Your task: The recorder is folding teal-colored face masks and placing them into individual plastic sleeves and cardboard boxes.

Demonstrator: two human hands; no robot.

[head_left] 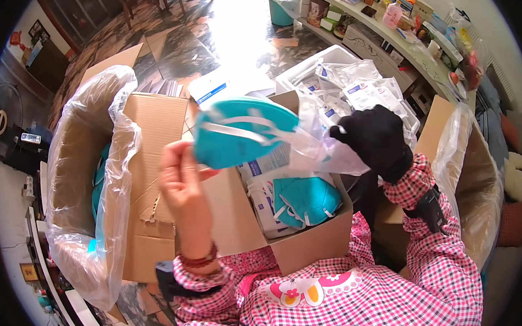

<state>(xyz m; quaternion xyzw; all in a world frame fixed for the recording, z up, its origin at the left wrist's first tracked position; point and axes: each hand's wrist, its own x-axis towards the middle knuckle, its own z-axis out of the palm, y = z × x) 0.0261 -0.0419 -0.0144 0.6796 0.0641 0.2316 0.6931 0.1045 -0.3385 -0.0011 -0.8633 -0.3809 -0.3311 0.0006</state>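
Pinching, apparently, a teal, white-strapped mask (pixel 236 151) is the left hand (pixel 183 182); right (pixel 379 141) grips plastic (pixel 323 151).

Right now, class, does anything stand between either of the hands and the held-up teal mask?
For the left hand, nothing visible: it holds the mask by its left edge. For the gloved right hand, the translucent bag it grips stands between it and the mask's right end.

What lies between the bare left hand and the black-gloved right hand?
In the head view, a teal mask comes first beside the left hand, then translucent plastic reaching the right hand.
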